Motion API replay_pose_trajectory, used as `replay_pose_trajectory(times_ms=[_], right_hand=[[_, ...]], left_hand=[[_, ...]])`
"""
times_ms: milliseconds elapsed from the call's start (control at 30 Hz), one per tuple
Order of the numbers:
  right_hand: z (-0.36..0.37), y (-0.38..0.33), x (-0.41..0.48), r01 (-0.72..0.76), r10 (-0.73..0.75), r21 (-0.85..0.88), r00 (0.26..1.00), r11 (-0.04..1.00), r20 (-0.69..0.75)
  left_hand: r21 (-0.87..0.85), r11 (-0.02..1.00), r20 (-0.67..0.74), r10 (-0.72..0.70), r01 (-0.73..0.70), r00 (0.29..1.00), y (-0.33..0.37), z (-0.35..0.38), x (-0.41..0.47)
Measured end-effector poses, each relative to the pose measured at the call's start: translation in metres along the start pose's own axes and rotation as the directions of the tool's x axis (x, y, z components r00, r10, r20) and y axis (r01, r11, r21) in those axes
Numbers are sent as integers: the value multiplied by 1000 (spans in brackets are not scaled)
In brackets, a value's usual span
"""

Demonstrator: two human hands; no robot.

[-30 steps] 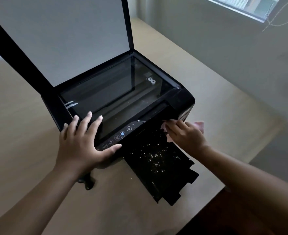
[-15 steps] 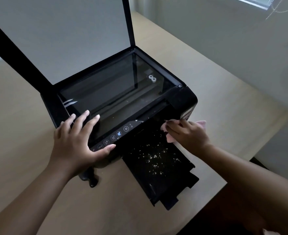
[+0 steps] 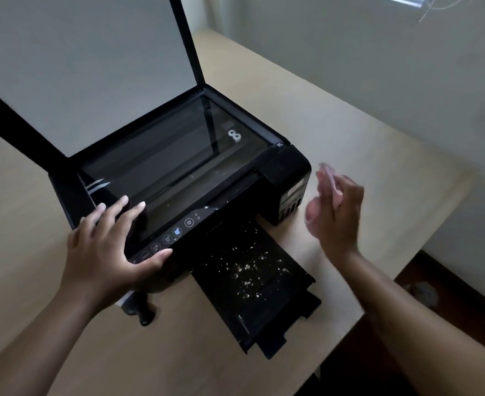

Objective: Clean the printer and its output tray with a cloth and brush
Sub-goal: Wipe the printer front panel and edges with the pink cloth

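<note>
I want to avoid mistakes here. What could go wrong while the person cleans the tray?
1. The white crumbs on the output tray may be swept onto the table or into the printer's paper slot.
2. The left hand presses at the control panel; a button may be pushed.
3. The right hand holds the pink cloth loosely; it could drop.

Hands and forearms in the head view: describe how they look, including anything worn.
Both are bare. The left hand shows no glove, ring, watch or bracelet, and its forearm is uncovered down to the frame edge, with no sleeve in view. The right hand is motion-blurred, so small items on it cannot be ruled out, but no glove or sleeve shows, and its forearm is likewise bare.
</note>
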State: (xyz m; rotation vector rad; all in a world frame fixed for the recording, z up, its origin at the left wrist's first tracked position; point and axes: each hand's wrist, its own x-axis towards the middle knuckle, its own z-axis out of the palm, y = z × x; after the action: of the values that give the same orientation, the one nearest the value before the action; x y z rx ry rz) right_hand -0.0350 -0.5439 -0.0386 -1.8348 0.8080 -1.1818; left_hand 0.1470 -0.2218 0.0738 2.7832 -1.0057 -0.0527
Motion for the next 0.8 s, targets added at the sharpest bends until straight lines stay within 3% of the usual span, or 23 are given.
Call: replay_pose_trajectory(times_ms=[67,133,233,300,367,433,500,633,667,733,800], right_hand=[[37,-33,4,-267,272,296,962,917,25],[65,-55,6,-458,497,461,867,760,42],[82,-59,6,-610,823,672,568,420,1],[83,-54,2,-640,878,684,478,350,-2],[88,-50,3,-629,852,647,519,432,-65],[92,-54,3,-588,742,511,650,627,-163],[96,-51,-1,-517,651,467,737,717,-182],[84,-40,-20,-637,678,246,721,730,-143],[78,-39,-22,-607,640,211,750,766,-165],[65,-43,-16,-409,445,198,874,891,-195],[56,-54,-1,-78,100,156,985,985,-139]], left_hand=[[-3,1000,-5,-9,9,1000,0,1,-1],[-6,1000,-14,-20,20,1000,1,2,0],[-6,1000,-18,-25,25,1000,2,3,3],[-11,1000,-14,-22,22,1000,2,2,2],[-15,1000,-11,-22,22,1000,2,1,1],[-14,1000,-17,-21,21,1000,1,2,1],[-8,1000,-19,-19,19,1000,0,3,2],[-10,1000,-24,-15,14,1000,-1,3,2],[-12,1000,-26,-14,14,1000,-1,3,1],[-10,1000,-29,-13,12,999,0,2,1],[-15,1000,-31,-12,11,999,1,2,2]])
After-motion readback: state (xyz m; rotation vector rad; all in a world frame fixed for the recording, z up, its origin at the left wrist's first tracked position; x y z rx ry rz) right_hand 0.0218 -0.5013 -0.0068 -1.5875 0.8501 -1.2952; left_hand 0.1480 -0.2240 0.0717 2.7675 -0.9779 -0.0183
